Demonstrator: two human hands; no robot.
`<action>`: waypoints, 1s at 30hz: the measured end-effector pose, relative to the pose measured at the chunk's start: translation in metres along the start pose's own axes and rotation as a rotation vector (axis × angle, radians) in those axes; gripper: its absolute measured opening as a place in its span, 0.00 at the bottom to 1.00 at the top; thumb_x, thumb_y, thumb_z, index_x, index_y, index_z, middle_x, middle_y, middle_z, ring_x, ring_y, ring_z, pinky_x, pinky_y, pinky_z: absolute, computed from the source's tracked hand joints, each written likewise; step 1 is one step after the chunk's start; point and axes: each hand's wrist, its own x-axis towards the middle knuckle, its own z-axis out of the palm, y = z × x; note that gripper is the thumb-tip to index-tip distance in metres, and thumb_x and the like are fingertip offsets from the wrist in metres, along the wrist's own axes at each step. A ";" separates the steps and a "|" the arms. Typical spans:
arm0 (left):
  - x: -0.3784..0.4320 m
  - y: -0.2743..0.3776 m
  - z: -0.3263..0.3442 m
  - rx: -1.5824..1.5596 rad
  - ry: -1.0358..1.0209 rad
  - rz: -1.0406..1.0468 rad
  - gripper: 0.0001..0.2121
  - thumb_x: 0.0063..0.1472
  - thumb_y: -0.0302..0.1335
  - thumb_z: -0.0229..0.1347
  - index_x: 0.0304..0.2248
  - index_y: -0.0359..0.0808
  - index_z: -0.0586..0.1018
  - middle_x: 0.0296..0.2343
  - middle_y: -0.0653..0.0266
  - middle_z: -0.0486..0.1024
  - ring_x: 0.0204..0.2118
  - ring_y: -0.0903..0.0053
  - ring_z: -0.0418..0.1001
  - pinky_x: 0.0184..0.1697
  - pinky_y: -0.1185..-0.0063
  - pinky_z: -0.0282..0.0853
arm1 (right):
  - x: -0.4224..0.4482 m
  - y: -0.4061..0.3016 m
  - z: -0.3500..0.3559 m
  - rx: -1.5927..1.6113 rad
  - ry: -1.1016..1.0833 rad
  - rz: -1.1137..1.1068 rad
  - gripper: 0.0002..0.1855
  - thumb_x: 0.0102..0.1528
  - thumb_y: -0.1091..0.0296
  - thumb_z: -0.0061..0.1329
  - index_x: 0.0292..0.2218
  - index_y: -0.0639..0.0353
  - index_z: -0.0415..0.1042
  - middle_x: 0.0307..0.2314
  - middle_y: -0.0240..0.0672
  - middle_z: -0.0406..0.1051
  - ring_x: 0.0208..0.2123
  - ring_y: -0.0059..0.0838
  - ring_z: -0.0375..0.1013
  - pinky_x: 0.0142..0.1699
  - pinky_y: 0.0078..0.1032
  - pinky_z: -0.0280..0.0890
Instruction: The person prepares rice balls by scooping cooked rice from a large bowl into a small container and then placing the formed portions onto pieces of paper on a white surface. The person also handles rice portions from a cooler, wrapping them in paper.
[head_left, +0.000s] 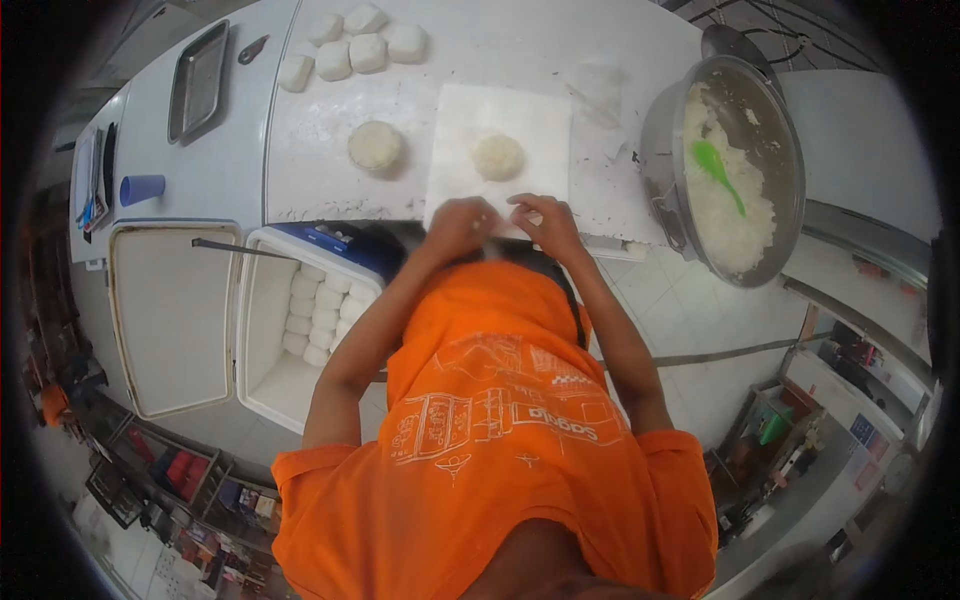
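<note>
My left hand (461, 227) is at the near edge of a sheet of white paper (459, 120), its fingers curled. Beside it is my right hand (550, 225), thumb and forefinger bent towards each other; whether either hand pinches the paper's edge I cannot tell. A round mound of cooked rice (499, 157) lies on the sheet, just beyond my fingers. To its left stands a small round bowl full of rice (375, 146). A large metal bowl (796, 172) at the right holds rice (739, 217) with a green plastic spoon (716, 174) on it.
Several white wrapped packets (368, 52) lie at the back left. Farther left are a metal tray (196, 86), a dark-handled small tool (253, 49) and a blue cup (142, 190). Below the counter, an open white cooler (274, 375) holds more packets (324, 319). Clear film (598, 90) lies right of the paper.
</note>
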 end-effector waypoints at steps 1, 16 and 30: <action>0.001 -0.003 0.002 0.000 0.006 -0.005 0.08 0.57 0.34 0.62 0.31 0.37 0.84 0.30 0.57 0.82 0.33 0.60 0.80 0.39 0.66 0.73 | 0.000 -0.001 0.000 0.000 -0.006 -0.005 0.16 0.55 0.68 0.56 0.46 0.52 0.79 0.31 0.37 0.80 0.35 0.40 0.77 0.46 0.36 0.69; 0.022 0.008 -0.005 -0.009 -0.087 0.004 0.08 0.59 0.33 0.61 0.32 0.38 0.86 0.29 0.57 0.83 0.31 0.63 0.80 0.37 0.71 0.74 | 0.008 0.000 -0.005 0.055 -0.010 -0.117 0.15 0.55 0.68 0.57 0.45 0.57 0.79 0.31 0.43 0.80 0.36 0.38 0.80 0.45 0.30 0.71; 0.024 -0.006 0.002 -0.057 -0.113 -0.038 0.08 0.57 0.30 0.62 0.33 0.35 0.85 0.31 0.55 0.83 0.31 0.67 0.81 0.37 0.73 0.75 | 0.008 -0.001 -0.008 0.188 -0.117 0.154 0.16 0.53 0.75 0.58 0.45 0.60 0.79 0.34 0.41 0.81 0.39 0.28 0.81 0.44 0.25 0.73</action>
